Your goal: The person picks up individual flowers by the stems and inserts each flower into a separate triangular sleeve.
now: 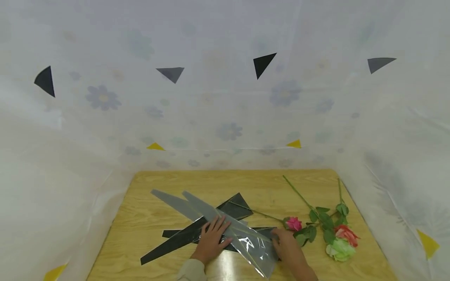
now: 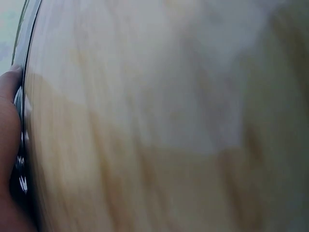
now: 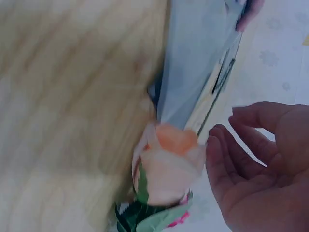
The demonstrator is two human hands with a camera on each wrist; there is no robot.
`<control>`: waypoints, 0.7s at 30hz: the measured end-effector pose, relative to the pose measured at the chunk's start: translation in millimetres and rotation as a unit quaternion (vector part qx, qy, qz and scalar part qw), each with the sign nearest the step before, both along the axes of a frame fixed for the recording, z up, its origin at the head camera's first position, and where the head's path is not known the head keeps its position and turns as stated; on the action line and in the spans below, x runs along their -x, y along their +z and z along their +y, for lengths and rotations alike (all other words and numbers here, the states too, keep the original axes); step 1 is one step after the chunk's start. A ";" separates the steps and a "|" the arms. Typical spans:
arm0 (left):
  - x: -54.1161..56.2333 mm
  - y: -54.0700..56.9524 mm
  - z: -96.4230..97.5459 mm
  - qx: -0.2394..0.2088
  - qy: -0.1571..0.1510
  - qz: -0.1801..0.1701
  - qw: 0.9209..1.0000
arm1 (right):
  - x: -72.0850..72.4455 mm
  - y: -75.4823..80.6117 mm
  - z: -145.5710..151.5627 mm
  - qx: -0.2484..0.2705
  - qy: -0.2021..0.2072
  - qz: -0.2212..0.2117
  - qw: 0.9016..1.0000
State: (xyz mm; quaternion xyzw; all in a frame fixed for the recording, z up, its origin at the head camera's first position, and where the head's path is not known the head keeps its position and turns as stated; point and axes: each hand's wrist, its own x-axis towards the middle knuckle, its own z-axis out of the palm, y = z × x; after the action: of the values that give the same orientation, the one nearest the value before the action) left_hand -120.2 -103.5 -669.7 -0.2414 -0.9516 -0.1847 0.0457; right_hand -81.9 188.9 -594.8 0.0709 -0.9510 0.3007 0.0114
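Observation:
My left hand (image 1: pixel 212 239) lies with spread fingers on a grey see-through flower sleeve (image 1: pixel 258 248). The same hand (image 2: pixel 8 140) shows only at the edge of the left wrist view. My right hand (image 1: pixel 291 251) is at the sleeve's wide right end. In the right wrist view the right hand (image 3: pixel 270 159) has loosely bent fingers, with a gap between thumb and fingertips. A peach rose (image 3: pixel 169 169) sits right beside those fingertips, at the end of the grey sleeve (image 3: pixel 190 63). This rose cannot be made out in the head view.
Black sleeves (image 1: pixel 168 244) lie crossed under the grey ones. A pink rose (image 1: pixel 293 223) lies with its stem across a black sleeve's wide end (image 1: pixel 239 205). Further right are a coral flower (image 1: pixel 347 235) and a pale green flower (image 1: pixel 340 250). White patterned sheeting (image 1: pixel 225 97) surrounds the wooden table (image 1: pixel 140 210).

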 end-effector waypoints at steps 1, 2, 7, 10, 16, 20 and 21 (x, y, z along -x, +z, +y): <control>0.0 -0.1 0.1 0.000 0.001 -0.002 1.000 | -3.1 -3.0 -2.6 -0.002 0.007 -0.007 1.000; 0.1 0.4 0.2 0.000 0.002 -0.003 1.000 | -6.3 -5.7 -5.1 -0.008 0.011 -0.013 1.000; 1.7 0.0 1.0 0.000 0.005 0.003 1.000 | -14.1 -16.1 -10.4 -0.049 0.018 -0.018 0.998; 2.1 -2.0 0.8 -0.001 0.006 0.007 1.000 | -12.8 -21.3 -9.9 -0.054 0.006 -0.023 0.998; 1.7 -2.9 0.4 -0.011 0.002 -0.001 1.000 | -10.6 -27.7 -6.5 -0.045 -0.011 -0.035 0.998; 0.9 -2.4 0.2 -0.003 0.001 0.000 1.000 | -12.0 -26.3 -6.3 0.006 -0.012 -0.028 1.000; 0.7 -2.0 0.2 -0.002 0.002 0.000 1.000 | -12.7 -26.5 -6.4 0.022 -0.010 -0.016 1.000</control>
State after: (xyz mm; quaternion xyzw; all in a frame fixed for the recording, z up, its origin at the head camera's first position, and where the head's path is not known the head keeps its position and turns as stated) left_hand -120.9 -103.3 -671.7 -0.2398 -0.9516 -0.1865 0.0467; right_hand -69.2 182.5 -621.3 0.0565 -0.9450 0.3223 0.0007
